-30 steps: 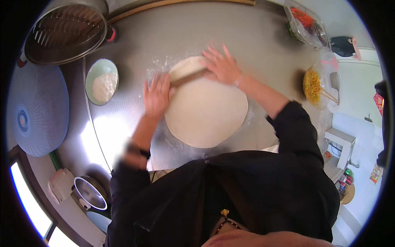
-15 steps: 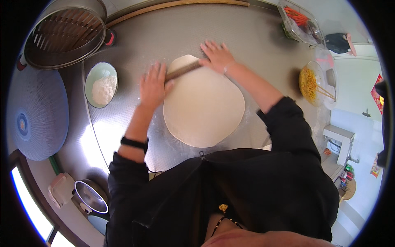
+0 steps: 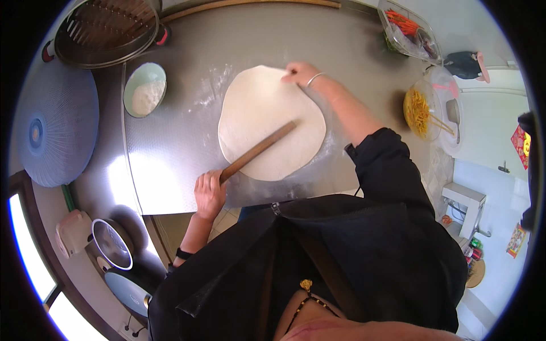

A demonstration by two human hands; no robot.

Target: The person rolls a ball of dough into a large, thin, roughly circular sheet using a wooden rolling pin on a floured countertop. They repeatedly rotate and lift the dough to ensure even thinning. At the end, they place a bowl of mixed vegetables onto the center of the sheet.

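Note:
A large, thin round sheet of dough (image 3: 267, 108) lies flat on the metal worktop (image 3: 176, 165). My left hand (image 3: 210, 195) is closed around the near end of a wooden rolling pin (image 3: 259, 150), which slants over the dough's lower part with its far end toward the middle. At the dough's upper right edge, my right hand (image 3: 302, 74) pinches the rim between curled fingers; the hand is slightly blurred. Loose flour (image 3: 213, 85) is scattered on the metal left of the dough.
A green bowl of flour (image 3: 146, 90) stands left of the dough, below a steamer pot (image 3: 105, 34) and beside a blue mesh cover (image 3: 57, 125). On the right are a glass bowl of shredded food with chopsticks (image 3: 419, 111) and a clear container of carrots (image 3: 405, 25). A long wooden rod (image 3: 250, 4) lies at the back.
Both palms were on the rolling pin across the dough's top. Now the left hand alone holds it, drawn nearer me, and the right has moved to grip the dough's edge.

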